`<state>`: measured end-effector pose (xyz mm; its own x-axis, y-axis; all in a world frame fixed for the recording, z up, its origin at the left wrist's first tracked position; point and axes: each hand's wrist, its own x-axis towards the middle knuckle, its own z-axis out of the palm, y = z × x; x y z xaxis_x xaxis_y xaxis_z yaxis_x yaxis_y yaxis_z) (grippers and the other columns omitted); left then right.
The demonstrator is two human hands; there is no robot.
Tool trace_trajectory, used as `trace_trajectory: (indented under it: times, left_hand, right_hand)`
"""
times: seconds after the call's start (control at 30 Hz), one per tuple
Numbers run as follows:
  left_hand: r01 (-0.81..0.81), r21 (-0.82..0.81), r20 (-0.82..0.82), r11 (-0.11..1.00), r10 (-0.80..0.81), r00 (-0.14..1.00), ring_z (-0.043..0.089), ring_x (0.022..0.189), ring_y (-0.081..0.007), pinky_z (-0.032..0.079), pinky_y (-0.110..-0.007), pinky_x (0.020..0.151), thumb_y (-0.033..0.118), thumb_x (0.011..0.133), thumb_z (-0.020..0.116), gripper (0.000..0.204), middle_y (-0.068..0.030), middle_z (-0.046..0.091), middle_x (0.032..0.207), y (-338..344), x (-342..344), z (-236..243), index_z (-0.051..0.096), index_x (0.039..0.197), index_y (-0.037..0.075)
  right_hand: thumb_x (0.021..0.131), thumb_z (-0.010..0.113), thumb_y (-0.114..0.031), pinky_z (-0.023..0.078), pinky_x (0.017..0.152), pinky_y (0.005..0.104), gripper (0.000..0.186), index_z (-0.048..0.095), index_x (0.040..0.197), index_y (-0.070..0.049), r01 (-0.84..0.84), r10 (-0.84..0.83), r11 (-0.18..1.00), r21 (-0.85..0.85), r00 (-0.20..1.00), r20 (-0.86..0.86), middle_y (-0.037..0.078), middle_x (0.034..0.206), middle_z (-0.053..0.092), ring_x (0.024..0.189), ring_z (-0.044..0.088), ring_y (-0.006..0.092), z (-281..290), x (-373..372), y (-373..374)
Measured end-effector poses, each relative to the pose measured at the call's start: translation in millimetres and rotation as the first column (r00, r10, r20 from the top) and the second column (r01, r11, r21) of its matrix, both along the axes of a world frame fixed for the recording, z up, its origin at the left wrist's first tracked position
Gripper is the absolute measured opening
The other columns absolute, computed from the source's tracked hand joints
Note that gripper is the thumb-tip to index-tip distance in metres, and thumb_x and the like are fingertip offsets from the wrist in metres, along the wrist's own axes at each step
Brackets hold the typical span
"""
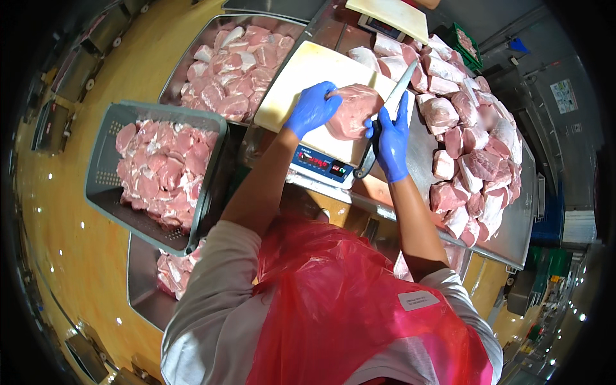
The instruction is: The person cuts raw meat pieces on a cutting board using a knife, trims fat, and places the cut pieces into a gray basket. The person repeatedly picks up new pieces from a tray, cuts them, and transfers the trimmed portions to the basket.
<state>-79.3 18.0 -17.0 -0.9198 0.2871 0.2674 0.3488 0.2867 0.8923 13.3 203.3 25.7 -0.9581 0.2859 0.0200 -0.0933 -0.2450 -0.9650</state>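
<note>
A broad piece of pale pink raw meat [353,114] lies on the white cutting board [301,61] in front of me. My left hand [313,109], in a blue glove, pinches the meat's left edge. On the other side, my right hand [393,142], also gloved in blue, holds a knife [399,86] by its dark handle. Its long blade points away from me and up to the right, beside the meat. The right thumb is at the meat's right edge, with the fingers reaching along the knife. Under the board's near edge shows a blue-fronted digital scale [319,165].
Large chunks of meat [478,160] are heaped on the steel table [516,224] at right. To the left stand a metal tub [183,61] of meat pieces and a grey perforated crate [106,160] of slices. Another scale [388,18] sits at the far side, near a green crate [467,48].
</note>
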Motion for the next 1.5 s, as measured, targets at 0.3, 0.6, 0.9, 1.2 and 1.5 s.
trace_trajectory:
  times: [0.3, 0.6, 0.9, 1.2, 1.5]
  left_hand:
    - [-0.306, -0.008, -0.120, 0.952, 0.303, 0.945, 0.072, 0.077, -0.0209, 0.057, -0.032, 0.071, 0.003, 0.085, 0.073, 0.021, -0.0151, 0.071, 0.092, -37, 102, -7, 0.070, 0.106, -0.003]
    - [-0.344, 0.062, -0.293, 0.937, 0.347, 0.891, 0.068, 0.078, -0.0316, 0.056, -0.039, 0.071, 0.007, 0.081, 0.074, 0.013, -0.0145, 0.069, 0.086, 13, 101, -6, 0.071, 0.093, 0.002]
    - [-0.368, 0.091, -0.225, 0.925, 0.379, 0.898, 0.066, 0.072, -0.0296, 0.055, -0.038, 0.067, 0.000, 0.078, 0.074, 0.009, -0.0125, 0.067, 0.082, -6, 111, -21, 0.069, 0.084, 0.003]
    - [-0.389, 0.153, -0.270, 0.909, 0.417, 0.868, 0.067, 0.079, -0.0301, 0.055, -0.037, 0.070, 0.000, 0.080, 0.074, 0.013, -0.0134, 0.067, 0.090, 28, 118, -11, 0.070, 0.091, 0.003]
    - [-0.356, 0.143, -0.100, 0.924, 0.371, 0.923, 0.069, 0.072, -0.0215, 0.057, -0.033, 0.069, 0.002, 0.075, 0.077, 0.013, -0.0115, 0.071, 0.086, 15, 114, -20, 0.072, 0.086, 0.002]
  right_hand:
    - [0.097, 0.050, -0.007, 0.053, 0.064, 0.0375, 0.074, 0.018, 0.163, -0.016, -0.075, 0.044, 0.525, 0.848, 0.997, 0.061, 0.018, 0.080, 0.067, 0.066, 0.067, 0.0273, 40, 33, 19]
    - [0.096, 0.052, -0.007, 0.055, 0.071, 0.0502, 0.074, 0.025, 0.160, -0.032, -0.148, 0.256, 0.181, 0.972, 0.962, 0.099, 0.023, 0.093, 0.068, 0.078, 0.068, 0.0429, 1, 37, -18]
    - [0.088, 0.054, 0.000, 0.055, 0.063, 0.0483, 0.087, 0.022, 0.161, -0.034, -0.452, 0.202, -0.319, 0.833, 0.826, 0.526, 0.021, 0.085, 0.066, 0.070, 0.068, 0.0394, 29, 113, 52]
    - [0.088, 0.060, -0.003, 0.055, 0.062, 0.0480, 0.083, 0.027, 0.160, -0.031, -0.292, 0.262, -0.063, 0.954, 0.918, 0.298, 0.020, 0.086, 0.066, 0.068, 0.067, 0.0386, 31, 113, 54]
    - [0.093, 0.055, -0.009, 0.056, 0.071, 0.0484, 0.078, 0.024, 0.160, -0.033, -0.455, 0.240, -0.145, 0.878, 0.845, 0.478, 0.021, 0.105, 0.069, 0.083, 0.070, 0.0390, 40, 77, 0]
